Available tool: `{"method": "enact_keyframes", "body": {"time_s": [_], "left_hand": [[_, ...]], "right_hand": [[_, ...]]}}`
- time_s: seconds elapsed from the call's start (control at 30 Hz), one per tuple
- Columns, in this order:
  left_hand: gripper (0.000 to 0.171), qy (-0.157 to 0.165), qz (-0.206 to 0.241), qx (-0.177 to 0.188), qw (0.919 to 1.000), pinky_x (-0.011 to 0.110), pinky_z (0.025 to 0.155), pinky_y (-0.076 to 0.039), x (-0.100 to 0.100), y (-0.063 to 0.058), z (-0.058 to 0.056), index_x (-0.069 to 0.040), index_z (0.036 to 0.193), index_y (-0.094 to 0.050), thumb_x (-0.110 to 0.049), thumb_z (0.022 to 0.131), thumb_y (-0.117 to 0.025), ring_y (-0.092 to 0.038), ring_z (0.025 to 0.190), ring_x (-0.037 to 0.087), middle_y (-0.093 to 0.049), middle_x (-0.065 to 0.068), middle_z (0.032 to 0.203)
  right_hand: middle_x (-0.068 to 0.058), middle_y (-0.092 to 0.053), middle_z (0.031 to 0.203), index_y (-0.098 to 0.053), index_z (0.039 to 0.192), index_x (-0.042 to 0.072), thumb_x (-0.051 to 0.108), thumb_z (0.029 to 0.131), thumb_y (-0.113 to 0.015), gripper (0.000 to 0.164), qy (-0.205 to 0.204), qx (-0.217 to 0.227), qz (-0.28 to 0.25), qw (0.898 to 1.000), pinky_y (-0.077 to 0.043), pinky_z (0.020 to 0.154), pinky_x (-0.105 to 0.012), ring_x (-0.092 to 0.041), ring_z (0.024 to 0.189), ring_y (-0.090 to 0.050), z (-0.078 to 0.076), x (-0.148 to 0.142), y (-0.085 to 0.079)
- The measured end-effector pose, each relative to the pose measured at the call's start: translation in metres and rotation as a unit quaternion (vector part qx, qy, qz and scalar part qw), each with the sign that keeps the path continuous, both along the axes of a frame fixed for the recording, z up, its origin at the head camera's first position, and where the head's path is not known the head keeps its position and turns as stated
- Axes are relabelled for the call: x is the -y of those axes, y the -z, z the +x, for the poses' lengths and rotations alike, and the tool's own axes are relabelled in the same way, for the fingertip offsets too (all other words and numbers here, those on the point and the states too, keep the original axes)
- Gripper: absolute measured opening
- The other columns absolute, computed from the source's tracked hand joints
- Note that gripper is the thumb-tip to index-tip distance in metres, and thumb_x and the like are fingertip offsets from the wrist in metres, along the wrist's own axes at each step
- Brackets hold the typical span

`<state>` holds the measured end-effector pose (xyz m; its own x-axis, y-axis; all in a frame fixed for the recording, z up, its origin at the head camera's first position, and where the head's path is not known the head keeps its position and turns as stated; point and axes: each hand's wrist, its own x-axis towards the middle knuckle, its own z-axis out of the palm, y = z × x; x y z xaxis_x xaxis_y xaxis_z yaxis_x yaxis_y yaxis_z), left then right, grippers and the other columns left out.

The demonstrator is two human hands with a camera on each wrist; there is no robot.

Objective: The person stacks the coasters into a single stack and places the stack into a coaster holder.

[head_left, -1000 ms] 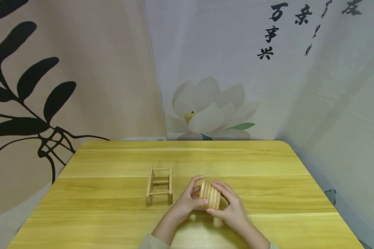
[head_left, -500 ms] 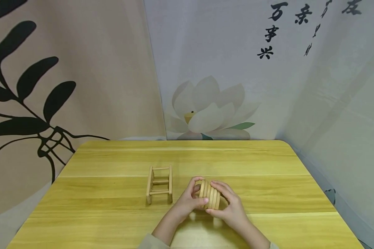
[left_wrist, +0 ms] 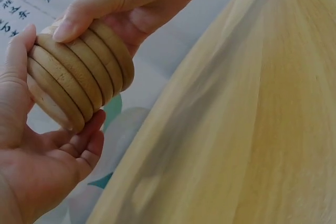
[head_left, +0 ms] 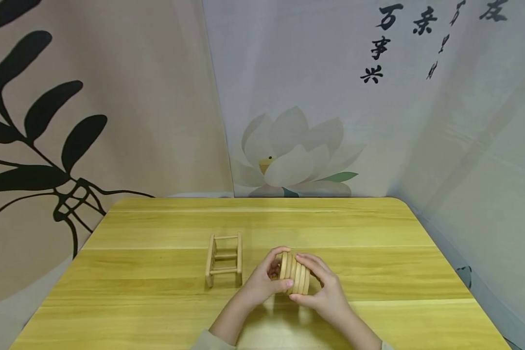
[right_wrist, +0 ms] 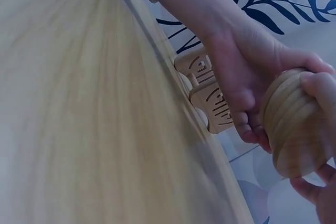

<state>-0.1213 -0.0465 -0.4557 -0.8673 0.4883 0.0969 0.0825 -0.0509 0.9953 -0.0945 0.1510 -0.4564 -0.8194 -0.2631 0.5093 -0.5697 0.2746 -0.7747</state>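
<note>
A stack of several round wooden discs (head_left: pixel 295 274), like coasters, is held edge to edge above the table between both hands. On the left side, my left hand (head_left: pixel 259 283) grips the stack with thumb on the near rim and a finger over the top. From the right, my right hand (head_left: pixel 328 291) holds the other end, its thumb low and its fingers over the upper rim. The left wrist view shows the layered rims of the discs (left_wrist: pixel 84 72) close together. In the right wrist view the flat face of the end disc (right_wrist: pixel 304 140) is partly covered by fingers.
A small wooden rack (head_left: pixel 224 260) with two side panels joined by rods stands left of the hands. Its side panels (right_wrist: pixel 212 103) have cut-out slots. The wooden table (head_left: pixel 148 291) reaches a printed curtain (head_left: pixel 297 97) behind.
The fingers of my left hand shift slightly upward around the stack's left end. The discs, the right hand and the rack stay nearly where they were.
</note>
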Motion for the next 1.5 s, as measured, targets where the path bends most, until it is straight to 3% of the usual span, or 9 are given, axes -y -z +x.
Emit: {"method": "enact_keyframes", "body": {"time_s": [0.13, 0.27, 0.5, 0.73, 0.8, 0.97, 1.2, 1.37, 1.5], "left_hand": [[0.071, -0.001, -0.008, -0.004, 1.0000, 0.034, 0.072, -0.053, 0.003, -0.005, 0.001, -0.020, 0.142, -0.042, -0.012, 0.081, -0.077, -0.057, 0.092, 0.025, -0.048, 0.014, 0.123], [0.072, 0.006, -0.024, -0.015, 0.9996, 0.035, 0.078, -0.052, 0.007, -0.008, 0.001, -0.017, 0.141, -0.043, -0.016, 0.079, -0.080, -0.058, 0.092, 0.024, -0.042, 0.015, 0.126], [0.071, 0.014, -0.015, 0.000, 0.9998, 0.038, 0.075, -0.055, 0.012, -0.015, 0.003, -0.016, 0.140, -0.044, -0.011, 0.079, -0.080, -0.061, 0.092, 0.024, -0.042, 0.014, 0.124], [0.064, 0.002, -0.011, 0.005, 0.9999, 0.037, 0.075, -0.054, 0.016, -0.038, 0.013, -0.011, 0.137, -0.045, -0.011, 0.081, -0.077, -0.060, 0.093, 0.025, -0.043, 0.017, 0.124], [0.062, -0.001, -0.011, 0.008, 0.9999, 0.038, 0.074, -0.055, 0.018, -0.042, 0.015, -0.013, 0.136, -0.046, -0.010, 0.082, -0.076, -0.060, 0.094, 0.026, -0.044, 0.017, 0.124], [0.060, -0.010, -0.014, 0.000, 0.9999, 0.037, 0.074, -0.055, 0.022, -0.045, 0.017, -0.013, 0.134, -0.048, -0.009, 0.081, -0.077, -0.059, 0.096, 0.027, -0.044, 0.018, 0.123], [0.060, -0.012, -0.009, -0.006, 0.9999, 0.038, 0.073, -0.056, 0.029, -0.047, 0.017, -0.009, 0.133, -0.047, -0.006, 0.081, -0.076, -0.059, 0.098, 0.028, -0.045, 0.019, 0.125], [0.060, -0.029, -0.023, -0.017, 0.9992, 0.038, 0.080, -0.053, 0.035, -0.052, 0.016, -0.010, 0.134, -0.048, -0.007, 0.080, -0.076, -0.059, 0.099, 0.028, -0.045, 0.019, 0.127], [0.062, -0.044, -0.033, -0.034, 0.9979, 0.039, 0.083, -0.051, 0.041, -0.057, 0.014, -0.009, 0.135, -0.048, -0.007, 0.080, -0.076, -0.059, 0.100, 0.029, -0.046, 0.017, 0.128]], "right_hand": [[-0.003, -0.052, 0.133, -0.058, 0.132, 0.012, 0.016, 0.065, -0.088, 0.073, -0.002, 0.007, 0.007, 1.000, -0.042, 0.097, -0.037, -0.025, 0.119, -0.051, 0.001, 0.000, -0.002], [-0.003, -0.051, 0.134, -0.058, 0.132, 0.015, 0.020, 0.065, -0.088, 0.073, -0.002, 0.008, 0.023, 1.000, -0.044, 0.096, -0.041, -0.024, 0.120, -0.050, 0.001, 0.000, -0.004], [-0.007, -0.052, 0.135, -0.059, 0.129, 0.009, 0.019, 0.060, -0.090, 0.077, -0.010, -0.003, 0.037, 0.999, -0.043, 0.097, -0.045, -0.024, 0.120, -0.051, 0.000, 0.002, -0.009], [-0.021, -0.052, 0.130, -0.060, 0.126, 0.003, 0.006, 0.060, -0.088, 0.072, -0.024, -0.048, 0.041, 0.998, -0.048, 0.092, -0.046, -0.034, 0.116, -0.053, -0.001, 0.008, -0.014], [-0.019, -0.052, 0.131, -0.061, 0.127, 0.006, 0.006, 0.062, -0.088, 0.071, -0.032, -0.051, 0.040, 0.997, -0.047, 0.092, -0.045, -0.034, 0.117, -0.052, -0.002, 0.009, -0.014], [-0.010, -0.049, 0.137, -0.060, 0.129, 0.013, 0.011, 0.067, -0.087, 0.068, -0.050, -0.042, 0.034, 0.997, -0.045, 0.094, -0.047, -0.031, 0.121, -0.051, -0.006, 0.012, -0.011], [-0.010, -0.050, 0.135, -0.061, 0.129, 0.016, 0.014, 0.068, -0.087, 0.066, -0.059, -0.052, 0.035, 0.996, -0.047, 0.092, -0.049, -0.032, 0.118, -0.052, -0.011, 0.018, -0.013], [-0.009, -0.049, 0.137, -0.061, 0.129, 0.015, 0.011, 0.068, -0.086, 0.066, -0.065, -0.033, 0.033, 0.997, -0.047, 0.092, -0.049, -0.034, 0.120, -0.050, -0.013, 0.025, -0.019], [-0.015, -0.050, 0.135, -0.062, 0.125, 0.009, 0.004, 0.065, -0.087, 0.065, -0.063, -0.046, 0.029, 0.997, -0.046, 0.091, -0.053, -0.038, 0.119, -0.050, -0.014, 0.034, -0.027]]}}
